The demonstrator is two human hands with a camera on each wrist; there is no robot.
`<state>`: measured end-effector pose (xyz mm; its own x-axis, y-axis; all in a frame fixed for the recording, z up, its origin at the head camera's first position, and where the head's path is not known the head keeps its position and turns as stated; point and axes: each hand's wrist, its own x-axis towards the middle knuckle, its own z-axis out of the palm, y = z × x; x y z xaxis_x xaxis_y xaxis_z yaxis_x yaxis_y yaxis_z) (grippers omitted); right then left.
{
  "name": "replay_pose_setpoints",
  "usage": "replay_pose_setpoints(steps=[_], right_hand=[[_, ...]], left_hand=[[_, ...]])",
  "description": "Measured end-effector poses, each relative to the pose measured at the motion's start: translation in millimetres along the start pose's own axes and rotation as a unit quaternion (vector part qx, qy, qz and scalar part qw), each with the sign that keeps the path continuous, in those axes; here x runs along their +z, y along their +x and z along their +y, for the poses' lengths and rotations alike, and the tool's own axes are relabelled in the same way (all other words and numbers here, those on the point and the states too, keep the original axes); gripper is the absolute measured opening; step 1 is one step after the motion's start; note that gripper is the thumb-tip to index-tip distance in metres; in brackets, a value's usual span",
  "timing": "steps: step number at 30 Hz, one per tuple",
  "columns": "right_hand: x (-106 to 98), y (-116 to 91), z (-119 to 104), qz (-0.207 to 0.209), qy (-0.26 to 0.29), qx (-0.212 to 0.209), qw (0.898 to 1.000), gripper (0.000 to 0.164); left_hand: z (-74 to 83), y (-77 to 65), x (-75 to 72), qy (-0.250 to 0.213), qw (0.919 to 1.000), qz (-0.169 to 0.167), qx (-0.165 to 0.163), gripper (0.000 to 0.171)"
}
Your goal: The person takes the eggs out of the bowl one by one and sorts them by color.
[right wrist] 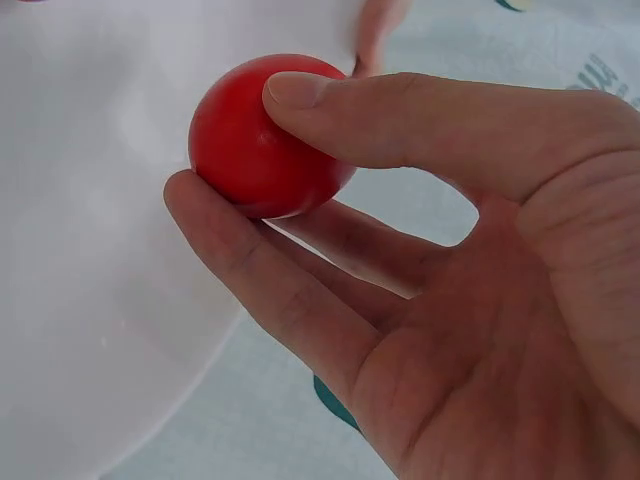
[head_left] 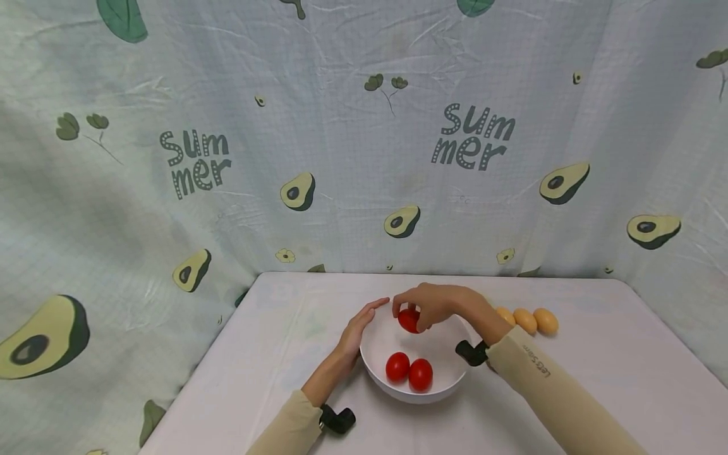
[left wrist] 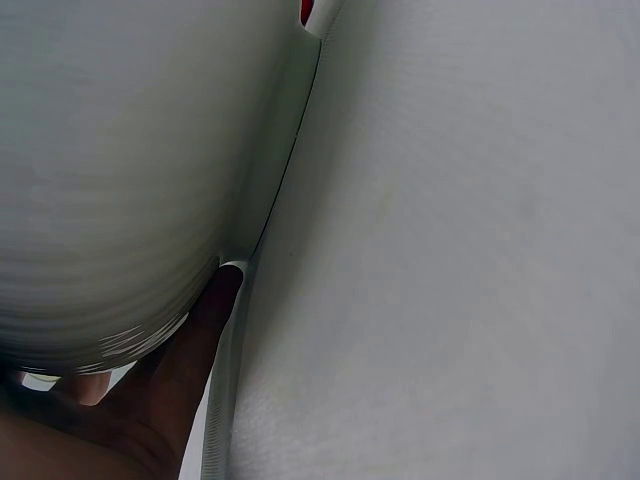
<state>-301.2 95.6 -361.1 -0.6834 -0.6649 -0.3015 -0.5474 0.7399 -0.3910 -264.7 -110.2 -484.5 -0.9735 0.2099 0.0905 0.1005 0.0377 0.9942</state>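
Note:
A white bowl (head_left: 381, 382) stands on the table with two smooth red eggs in its lower part, a left one (head_left: 397, 366) and a right one (head_left: 421, 375). My left hand (head_left: 355, 328) lies along the bowl's left side with its fingers extended, touching the outer wall (left wrist: 130, 180). Over the far part of the bowl, my right hand (head_left: 432, 303) pinches another red egg (right wrist: 260, 140) between thumb and fingers. In the right wrist view the thumb presses on top of this egg, and the fingers (right wrist: 290, 290) lie beneath it.
Several orange-yellow eggs (head_left: 546, 321) lie in a row right of the bowl, partly behind the right forearm. The white-covered table (head_left: 307, 309) ends at the back against a curtain (head_left: 341, 126) printed with avocados. Each wrist wears a black camera.

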Motion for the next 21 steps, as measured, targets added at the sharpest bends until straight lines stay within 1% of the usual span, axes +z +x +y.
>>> replay_pose_setpoints(steps=[4, 8, 11, 18, 21], right_hand=[[-4.8, -7.1, 1.4, 0.011, 0.0, -0.015, 1.0, 0.046], [-10.3, -15.5, 3.7, 0.022, 0.002, -0.029, 0.999, 0.045], [-15.5, -21.4, 5.5, 0.03, 0.002, -0.033, 0.999, 0.044], [-26.0, -33.8, 10.1, 0.035, 0.013, -0.039, 0.999, 0.044], [-29.8, -40.1, 14.3, 0.04, 0.017, -0.052, 0.998, 0.043]], left_hand=[[0.0, 0.2, 0.4, 0.003, 1.0, 0.001, -0.007, 0.05], [0.7, 0.1, 0.6, 0.005, 1.0, 0.0, -0.006, 0.051], [1.1, -0.3, 0.5, 0.006, 0.9999, 0.0, -0.009, 0.051], [-0.6, -0.6, -0.5, 0.011, 0.9998, 0.001, -0.014, 0.051], [-1.1, -0.5, -0.5, 0.011, 0.9998, 0.001, -0.015, 0.051]])
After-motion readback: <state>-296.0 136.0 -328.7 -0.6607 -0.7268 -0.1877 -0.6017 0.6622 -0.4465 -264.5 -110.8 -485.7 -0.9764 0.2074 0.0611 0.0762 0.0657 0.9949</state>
